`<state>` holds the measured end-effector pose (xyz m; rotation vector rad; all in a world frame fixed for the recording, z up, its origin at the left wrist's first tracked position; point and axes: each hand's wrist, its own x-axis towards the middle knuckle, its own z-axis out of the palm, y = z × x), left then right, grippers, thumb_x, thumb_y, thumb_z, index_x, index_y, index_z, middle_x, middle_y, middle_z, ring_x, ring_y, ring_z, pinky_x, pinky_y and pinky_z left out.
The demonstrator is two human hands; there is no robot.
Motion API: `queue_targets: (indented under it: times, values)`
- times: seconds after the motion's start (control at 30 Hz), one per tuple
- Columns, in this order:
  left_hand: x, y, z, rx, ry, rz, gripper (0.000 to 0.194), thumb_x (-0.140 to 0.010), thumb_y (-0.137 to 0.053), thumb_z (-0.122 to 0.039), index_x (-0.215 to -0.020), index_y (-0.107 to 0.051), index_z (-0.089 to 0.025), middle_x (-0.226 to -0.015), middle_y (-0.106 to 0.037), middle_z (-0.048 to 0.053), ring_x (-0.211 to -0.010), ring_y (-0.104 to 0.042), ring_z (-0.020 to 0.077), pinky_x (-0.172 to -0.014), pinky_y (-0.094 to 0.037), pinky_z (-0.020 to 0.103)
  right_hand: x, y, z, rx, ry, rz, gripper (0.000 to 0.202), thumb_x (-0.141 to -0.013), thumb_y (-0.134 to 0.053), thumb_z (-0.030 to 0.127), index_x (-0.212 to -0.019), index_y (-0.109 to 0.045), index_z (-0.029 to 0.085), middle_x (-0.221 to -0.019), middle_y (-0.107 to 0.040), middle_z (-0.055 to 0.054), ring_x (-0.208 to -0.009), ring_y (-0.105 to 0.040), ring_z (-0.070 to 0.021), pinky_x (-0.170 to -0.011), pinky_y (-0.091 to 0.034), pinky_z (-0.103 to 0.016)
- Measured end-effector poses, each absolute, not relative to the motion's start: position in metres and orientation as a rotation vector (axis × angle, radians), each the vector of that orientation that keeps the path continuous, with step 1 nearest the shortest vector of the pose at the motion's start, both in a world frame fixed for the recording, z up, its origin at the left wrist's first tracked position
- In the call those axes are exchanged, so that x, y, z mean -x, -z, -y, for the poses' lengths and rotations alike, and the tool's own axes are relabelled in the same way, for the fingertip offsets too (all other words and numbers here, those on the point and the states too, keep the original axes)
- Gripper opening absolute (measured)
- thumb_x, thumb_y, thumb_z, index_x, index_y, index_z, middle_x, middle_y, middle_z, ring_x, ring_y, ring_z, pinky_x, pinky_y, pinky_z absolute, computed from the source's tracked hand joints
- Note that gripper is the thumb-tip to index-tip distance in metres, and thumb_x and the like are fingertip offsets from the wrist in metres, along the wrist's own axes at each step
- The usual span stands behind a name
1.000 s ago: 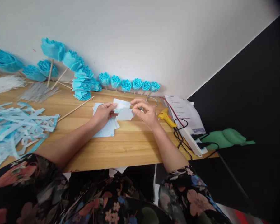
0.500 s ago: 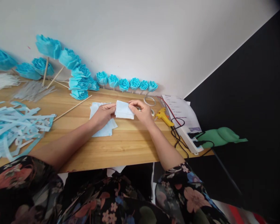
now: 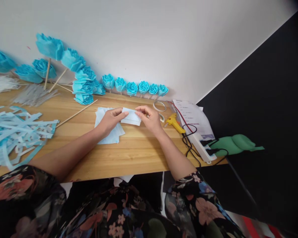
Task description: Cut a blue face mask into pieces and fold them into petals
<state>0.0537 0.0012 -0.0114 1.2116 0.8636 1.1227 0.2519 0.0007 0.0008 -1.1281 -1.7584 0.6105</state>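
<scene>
My left hand (image 3: 111, 120) and my right hand (image 3: 149, 118) pinch the two ends of a folded pale blue paper piece (image 3: 131, 116) just above the wooden table (image 3: 129, 155). Under my left hand lies a small stack of pale blue paper sheets (image 3: 108, 131). A thin wooden stick (image 3: 75, 114) lies to the left of that stack.
A row of blue paper roses (image 3: 134, 88) stands against the wall, with larger roses on sticks (image 3: 64, 62) to the left. Cut blue paper strips (image 3: 17, 129) are piled at the left. A yellow glue gun (image 3: 173, 123), tape ring (image 3: 159, 106), power strip (image 3: 201, 145) and papers (image 3: 192, 117) lie to the right.
The paper piece, open and loose a second ago, is now folded flatter and narrower between both hands. The hands came closer together and lowered slightly toward the table.
</scene>
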Motion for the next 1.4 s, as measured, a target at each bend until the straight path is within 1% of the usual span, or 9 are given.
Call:
queue_targets:
  times: [0.07,0.17,0.27,0.43,0.57,0.73,1.07,1.2,1.4]
  values:
    - [-0.054,0.01,0.0,-1.26,-1.172,-0.911,0.029,-0.071,-0.079,-0.046,-0.071,-0.073,-0.018,-0.071,-0.068,0.001,-0.069,-0.057,0.0175,-0.066,-0.042,0.028,-0.252,0.001,-0.002,1.118,-0.682,1.74,0.03,-0.085,-0.066,0.039,-0.11,-0.07,0.023,-0.096,-0.073,-0.003,-0.087,-0.067,-0.0167,-0.081,-0.054,-0.03]
    - [-0.054,0.008,0.001,-1.26,-1.214,-0.923,0.028,-0.073,-0.078,-0.045,-0.067,-0.072,-0.018,-0.066,-0.066,0.0,-0.065,-0.055,0.0161,-0.063,-0.041,0.028,-0.252,0.003,-0.005,1.053,-0.916,1.706,0.062,-0.08,-0.071,0.045,-0.137,-0.053,0.026,-0.104,-0.072,-0.004,-0.089,-0.068,-0.0175,-0.078,-0.055,-0.03]
    - [-0.053,0.009,0.001,-1.247,-1.229,-0.92,0.028,-0.076,-0.077,-0.045,-0.069,-0.073,-0.018,-0.066,-0.066,0.0,-0.065,-0.055,0.0161,-0.063,-0.041,0.028,-0.248,0.007,-0.006,1.009,-1.086,1.686,0.082,-0.072,-0.078,0.048,-0.143,-0.044,0.026,-0.115,-0.07,-0.007,-0.094,-0.068,-0.0196,-0.079,-0.057,-0.032]
    - [-0.053,0.013,0.0,-1.245,-1.214,-0.912,0.027,-0.075,-0.076,-0.044,-0.071,-0.072,-0.018,-0.07,-0.067,0.001,-0.066,-0.056,0.0162,-0.065,-0.042,0.029,-0.246,0.011,-0.007,1.081,-1.13,1.563,0.047,-0.073,-0.074,0.049,-0.107,-0.064,0.018,-0.102,-0.073,-0.006,-0.092,-0.068,-0.0193,-0.084,-0.055,-0.032]
    - [-0.054,0.013,-0.002,-1.35,-1.151,-0.922,0.024,-0.072,-0.078,-0.041,-0.076,-0.072,-0.018,-0.075,-0.07,0.003,-0.071,-0.06,0.0176,-0.072,-0.045,0.031,-0.251,0.005,-0.008,1.142,-0.972,1.588,0.031,-0.077,-0.069,0.046,-0.088,-0.064,0.018,-0.081,-0.069,0.0,-0.074,-0.063,-0.0146,-0.07,-0.05,-0.026]
    - [-0.055,0.013,-0.004,-1.614,-1.126,-0.96,0.027,-0.071,-0.075,-0.04,-0.087,-0.071,-0.018,-0.083,-0.072,0.005,-0.076,-0.062,0.0197,-0.073,-0.046,0.031,-0.254,-0.002,-0.003,1.188,-0.66,1.845,0.017,-0.081,-0.065,0.035,-0.087,-0.066,0.019,-0.081,-0.068,0.0,-0.073,-0.061,-0.0146,-0.07,-0.047,-0.026]
    - [-0.054,0.027,-0.009,-1.843,-1.09,-1.123,0.026,-0.072,-0.073,-0.035,-0.058,-0.056,-0.022,-0.057,-0.055,-0.001,-0.056,-0.048,0.0155,-0.056,-0.031,0.029,-0.254,0.015,-0.009,1.262,-0.709,2.045,0.024,-0.078,-0.067,0.032,-0.099,-0.066,0.02,-0.078,-0.066,0.002,-0.071,-0.06,-0.0153,-0.068,-0.044,-0.026]
    - [-0.055,0.025,-0.008,-1.807,-1.065,-1.137,0.026,-0.074,-0.071,-0.036,-0.059,-0.056,-0.021,-0.058,-0.055,-0.001,-0.057,-0.048,0.0153,-0.059,-0.034,0.029,-0.254,0.014,-0.009,1.239,-0.78,1.95,0.02,-0.078,-0.068,0.033,-0.091,-0.065,0.019,-0.077,-0.065,0.001,-0.073,-0.061,-0.0162,-0.068,-0.046,-0.027]
    - [-0.055,0.015,-0.004,-1.48,-1.106,-0.927,0.029,-0.075,-0.068,-0.046,-0.081,-0.062,-0.017,-0.077,-0.068,0.002,-0.07,-0.06,0.0163,-0.068,-0.047,0.029,-0.255,0.013,-0.009,1.163,-1.011,1.797,0.029,-0.077,-0.073,0.042,-0.09,-0.064,0.019,-0.083,-0.066,-0.001,-0.074,-0.061,-0.0162,-0.071,-0.05,-0.029]
